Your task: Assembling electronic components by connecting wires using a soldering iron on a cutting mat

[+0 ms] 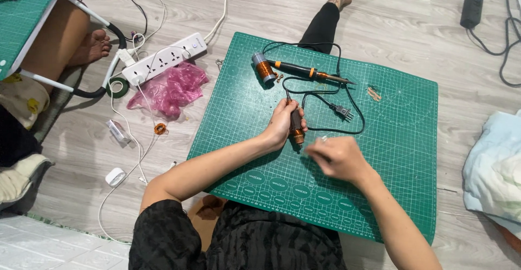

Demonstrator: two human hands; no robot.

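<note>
Floor (380, 9): pale wood-look boards carrying everything here.
Mat (401, 156): green gridded cutting mat lying on the floor before the seated person.
Power strip (163, 58): white, on the floor just off the mat's far left corner, beside a crumpled pink bag (171, 88).
Soldering iron (309, 72): black and orange, lying near the mat's far edge, its black cord looping to a plug (342, 110) towards the mat's middle.
Left hand (282, 122): fingers wrapped tight round a dark cylinder with a copper coil (296, 126), held upright near the mat's middle.
Right hand (339, 159): blurred, just beside the coil; fingers curled, whether they pinch anything cannot be told.
Spool (264, 67): copper-wound, touching the iron's handle end.
</note>
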